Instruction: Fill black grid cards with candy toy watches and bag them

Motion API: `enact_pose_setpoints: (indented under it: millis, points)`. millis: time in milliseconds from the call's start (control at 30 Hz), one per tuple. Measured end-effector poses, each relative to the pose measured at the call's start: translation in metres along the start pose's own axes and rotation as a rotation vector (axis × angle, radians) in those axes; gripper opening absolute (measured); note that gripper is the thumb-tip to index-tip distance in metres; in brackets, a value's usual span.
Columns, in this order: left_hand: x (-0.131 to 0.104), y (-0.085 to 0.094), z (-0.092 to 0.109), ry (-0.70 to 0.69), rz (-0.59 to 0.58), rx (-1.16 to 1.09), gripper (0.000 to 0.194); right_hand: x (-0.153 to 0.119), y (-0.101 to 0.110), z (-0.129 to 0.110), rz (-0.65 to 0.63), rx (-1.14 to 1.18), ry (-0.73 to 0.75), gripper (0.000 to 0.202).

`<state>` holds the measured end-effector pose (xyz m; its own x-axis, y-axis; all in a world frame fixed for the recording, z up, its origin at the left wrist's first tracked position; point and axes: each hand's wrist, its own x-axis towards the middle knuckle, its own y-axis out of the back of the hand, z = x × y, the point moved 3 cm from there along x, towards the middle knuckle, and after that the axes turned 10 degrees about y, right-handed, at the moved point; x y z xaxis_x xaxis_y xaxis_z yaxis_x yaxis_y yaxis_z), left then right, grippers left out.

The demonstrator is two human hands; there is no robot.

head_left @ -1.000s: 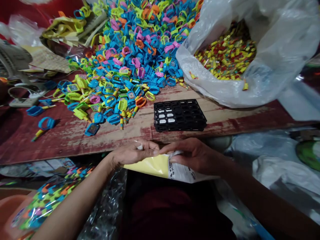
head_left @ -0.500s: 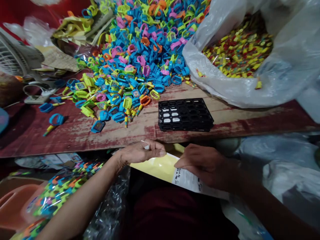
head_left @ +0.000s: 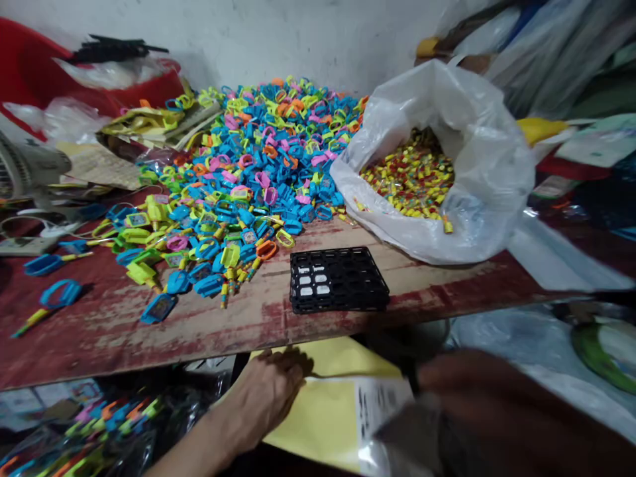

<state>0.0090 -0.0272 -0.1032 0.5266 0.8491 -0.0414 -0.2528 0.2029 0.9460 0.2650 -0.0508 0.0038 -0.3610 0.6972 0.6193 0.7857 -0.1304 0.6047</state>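
My left hand (head_left: 278, 381), fingers curled, grips the left side of a glossy yellow sheet (head_left: 318, 424) just below the table edge. A white printed part with dark lettering covers the sheet's right end. Another yellow area rises behind the fold towards the table. My right hand (head_left: 477, 404) is smeared by motion at the right end of the sheet, beside a greyish blurred flap (head_left: 412, 430); its fingers cannot be made out. On the table just ahead lies a black plastic grid tray (head_left: 358, 281), with several white pieces showing through its left openings.
A big pile of blue, green, pink and orange toy watches (head_left: 278, 152) covers the table's back left. To its right, a white plastic bag (head_left: 491, 199) holds small yellow and red pieces. A fan (head_left: 30, 165) stands far left. Bagged colourful toys (head_left: 109, 424) lie below.
The view has tilted up, showing more wall. The yellow sheet now appears spread wider and lower. My right hand has moved to the right and blurred; my left hand stays on the sheet.
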Motion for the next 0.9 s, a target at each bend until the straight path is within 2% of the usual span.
enact_pose_setpoints:
  millis: [67,133,233,333,433,533,667,767,900]
  points:
    - [-0.002,-0.004,0.014,-0.097,0.198,0.114,0.023,0.010,-0.004,0.022,0.205,-0.074,-0.254,0.019]
    - [-0.002,0.001,0.026,-0.174,0.311,0.091,0.016,0.025,-0.020,0.042,0.320,-0.025,-0.394,0.024]
    - [0.009,0.027,0.025,-0.162,0.470,-0.004,0.010,0.051,-0.054,0.066,0.320,0.087,-0.447,0.030]
    - [0.031,0.053,-0.001,0.016,0.595,-0.095,0.017,0.074,-0.083,0.082,0.293,0.020,-0.453,0.030]
    - [0.051,0.062,-0.029,0.153,0.610,-0.271,0.032,0.091,-0.104,0.088,0.299,-0.088,-0.423,0.028]
    - [0.061,0.057,-0.043,0.227,0.603,-0.470,0.038,0.101,-0.120,0.089,0.247,-0.130,-0.384,0.025]
    - [0.065,0.042,-0.050,0.370,0.575,-0.817,0.038,0.112,-0.127,0.086,0.199,-0.216,-0.383,0.024]
    - [0.068,0.031,-0.052,0.402,0.534,-1.080,0.043,0.118,-0.128,0.083,0.173,-0.283,-0.383,0.023]
    - [0.070,0.025,-0.054,0.377,0.536,-1.159,0.044,0.122,-0.134,0.079,0.128,-0.325,-0.373,0.020]
